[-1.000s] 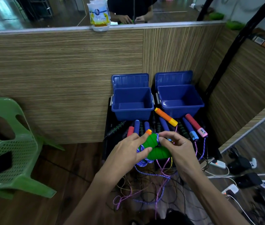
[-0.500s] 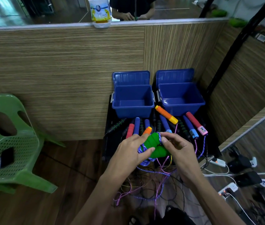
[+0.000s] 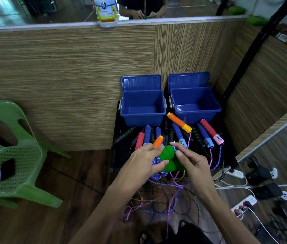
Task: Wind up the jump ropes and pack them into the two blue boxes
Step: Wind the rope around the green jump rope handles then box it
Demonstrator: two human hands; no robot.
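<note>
My left hand [image 3: 143,162] grips the two green handles [image 3: 170,160] of a jump rope, thumb across them. Its blue braided rope [image 3: 156,173] is wound beside the handles and trails down toward the floor. My right hand [image 3: 191,162] pinches that blue rope at the top of the handles. Two open blue boxes stand behind, the left box [image 3: 142,118] and the right box [image 3: 196,116], with nothing seen inside. Several other rope handles lie in front of them: orange [image 3: 178,122], red [image 3: 209,129], blue [image 3: 147,134] and black ones.
A tangle of pink, purple and black ropes [image 3: 158,203] hangs to the wood floor below my hands. A green plastic chair [image 3: 10,155] stands at the left. Power strips, cables and controllers [image 3: 255,187] lie on the floor at the right. A wood-panel wall runs behind the boxes.
My right hand's fingers moved up along the green handles with the blue rope. The left hand keeps its grip, and the view shifted slightly.
</note>
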